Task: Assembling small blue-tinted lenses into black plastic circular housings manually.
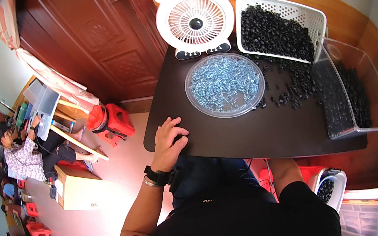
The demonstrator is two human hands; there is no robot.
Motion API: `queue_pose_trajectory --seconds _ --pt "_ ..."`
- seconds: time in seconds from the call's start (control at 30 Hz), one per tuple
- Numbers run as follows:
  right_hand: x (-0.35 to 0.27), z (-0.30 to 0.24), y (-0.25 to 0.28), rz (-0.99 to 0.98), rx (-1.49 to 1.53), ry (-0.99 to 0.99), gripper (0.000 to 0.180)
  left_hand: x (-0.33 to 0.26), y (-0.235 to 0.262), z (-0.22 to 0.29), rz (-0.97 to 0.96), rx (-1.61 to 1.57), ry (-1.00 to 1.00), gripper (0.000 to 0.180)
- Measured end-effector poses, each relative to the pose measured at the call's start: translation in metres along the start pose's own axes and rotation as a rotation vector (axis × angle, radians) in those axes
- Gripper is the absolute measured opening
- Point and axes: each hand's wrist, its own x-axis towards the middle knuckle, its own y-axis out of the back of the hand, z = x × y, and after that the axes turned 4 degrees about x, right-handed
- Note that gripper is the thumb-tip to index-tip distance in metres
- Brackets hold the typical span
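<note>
Left hand (170, 140) at table (269, 130) edge, fingers half curled; can't say if anything's pinched. Round tray (230, 114) of blue bits (222, 81) ahead-right, near, not touching. Right hand hidden below table, grip unseen.

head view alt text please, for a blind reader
A person's left hand is by the near left corner of a dark table, near a round clear tray of blue pieces; the right hand is hidden below. Behind are a white fan and a white basket of black pieces, more scattered near a clear bin.

The left hand (169, 140) is over the dark table (250, 133).
</note>
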Motion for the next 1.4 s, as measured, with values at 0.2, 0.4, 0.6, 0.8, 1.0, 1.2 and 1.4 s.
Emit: queue_pose_trajectory --seconds 0.2,0.4,0.6,0.8,1.0,1.2,1.4 --pt "-0.045 -0.001 -0.006 -0.021 -0.063 0.031 0.031 0.005 -0.003 -0.003 0.003 -0.007 -0.008 0.018" --pt "-0.122 0.002 -0.016 -0.060 -0.127 0.051 0.031 0.005 0.004 -0.004 -0.009 -0.035 0.018 0.020" --pt "-0.124 -0.001 -0.013 -0.065 -0.163 0.065 0.031 0.005 0.003 -0.003 0.006 -0.051 0.058 0.019" --pt "-0.135 0.009 -0.004 -0.075 -0.191 0.095 0.031 0.006 0.000 0.003 0.015 -0.013 0.037 0.020" --pt "-0.093 0.009 0.027 -0.087 -0.253 0.062 0.030 0.025 -0.007 0.037 0.165 -0.260 0.045 0.019" --pt "-0.145 0.000 0.029 -0.103 -0.337 0.016 0.030 0.113 -0.010 0.133 0.120 -0.655 -0.340 0.018" --pt "-0.215 -0.013 0.050 -0.162 -0.214 -0.147 0.030 0.153 0.030 0.179 0.071 -0.950 -0.492 0.021"
